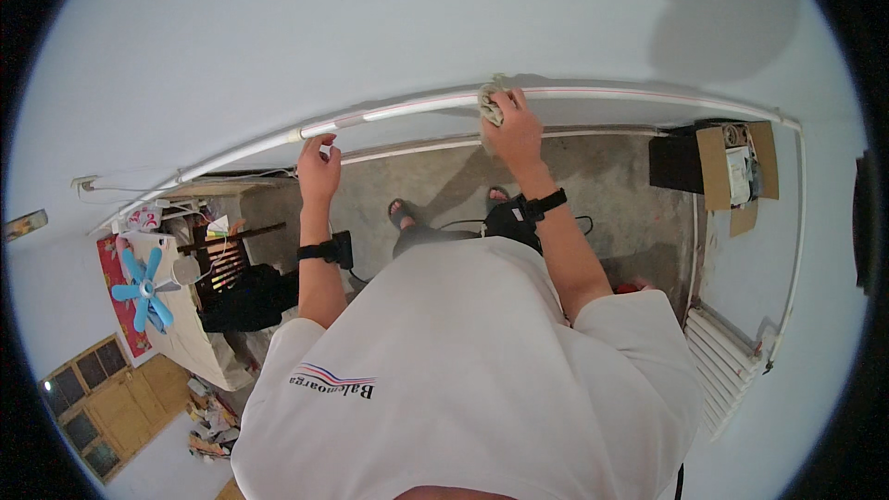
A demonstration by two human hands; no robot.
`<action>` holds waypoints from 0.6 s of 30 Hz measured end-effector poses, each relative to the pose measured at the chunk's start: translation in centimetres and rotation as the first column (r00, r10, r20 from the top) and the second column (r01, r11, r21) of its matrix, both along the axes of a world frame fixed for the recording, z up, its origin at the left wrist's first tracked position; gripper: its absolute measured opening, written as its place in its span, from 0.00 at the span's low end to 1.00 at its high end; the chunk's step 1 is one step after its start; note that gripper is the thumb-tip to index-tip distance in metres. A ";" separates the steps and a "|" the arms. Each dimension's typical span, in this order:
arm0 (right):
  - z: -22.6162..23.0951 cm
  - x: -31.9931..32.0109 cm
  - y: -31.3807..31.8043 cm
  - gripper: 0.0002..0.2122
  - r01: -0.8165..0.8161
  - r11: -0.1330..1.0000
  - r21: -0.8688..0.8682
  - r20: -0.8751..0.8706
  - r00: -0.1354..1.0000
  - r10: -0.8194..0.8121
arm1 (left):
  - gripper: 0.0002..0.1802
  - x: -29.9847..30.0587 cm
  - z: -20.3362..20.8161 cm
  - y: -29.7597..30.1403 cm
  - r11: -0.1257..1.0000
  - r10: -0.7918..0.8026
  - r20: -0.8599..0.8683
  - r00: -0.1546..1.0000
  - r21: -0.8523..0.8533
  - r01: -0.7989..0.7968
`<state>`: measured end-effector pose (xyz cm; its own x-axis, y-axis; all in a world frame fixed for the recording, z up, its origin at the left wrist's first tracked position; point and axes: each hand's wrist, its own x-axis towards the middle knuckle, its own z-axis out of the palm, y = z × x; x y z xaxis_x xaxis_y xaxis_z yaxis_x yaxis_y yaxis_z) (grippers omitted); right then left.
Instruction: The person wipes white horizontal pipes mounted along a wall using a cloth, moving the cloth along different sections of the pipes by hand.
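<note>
A long white pipe (417, 106) runs across the wall in front of me, with a thin red line along part of it. My right hand (515, 137) is closed round a crumpled greyish-green cloth (490, 105) and presses it against the pipe, right of the middle. Just below the pipe, farther left, is my left hand (319, 171). Its fingers are bent, with a gap between thumb and forefinger, and nothing shows in them. Whether its fingertips touch the pipe I cannot tell. Each of my wrists wears a black strap.
At the left stands a table (190, 333) bearing a blue fan (145, 292), beside a dark chair (227, 264) with black fabric on it. An open cardboard box (715, 167) with things inside is at the right, above a white radiator (720, 366). Concrete floor (417, 181) lies below.
</note>
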<state>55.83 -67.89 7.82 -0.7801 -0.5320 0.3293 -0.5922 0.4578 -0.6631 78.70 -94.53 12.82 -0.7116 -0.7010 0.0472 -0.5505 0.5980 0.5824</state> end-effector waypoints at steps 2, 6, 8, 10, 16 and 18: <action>0.1 0.5 -0.8 0.19 0.060 0.995 0.082 -0.068 0.996 -0.054 | 0.13 1.1 -1.1 -2.1 0.995 0.014 -0.099 0.995 -0.092 -0.023; 0.4 1.4 -1.5 0.19 0.097 0.981 0.168 -0.035 0.995 -0.093 | 0.21 2.7 -1.8 -5.9 0.995 0.029 -0.185 0.982 -0.085 -0.045; 0.5 1.7 -2.0 0.17 0.118 0.987 0.113 -0.081 0.991 -0.109 | 0.23 3.3 -1.7 -7.7 0.997 0.010 -0.144 0.990 -0.075 -0.021; 0.9 2.4 -2.7 0.17 0.156 0.980 0.120 -0.091 0.985 -0.145 | 0.26 3.7 -1.9 -9.4 1.000 -0.019 -0.124 0.992 0.019 0.022; 1.3 5.4 -6.6 0.16 0.203 0.964 0.170 -0.072 0.978 -0.194 | 0.32 6.4 -4.8 -14.1 0.986 -0.163 -0.034 0.986 0.020 0.164; 1.5 6.7 -8.3 0.16 0.204 0.967 0.155 -0.075 0.978 -0.194 | 0.35 6.6 -5.0 -14.4 0.974 -0.198 0.032 0.980 0.117 0.193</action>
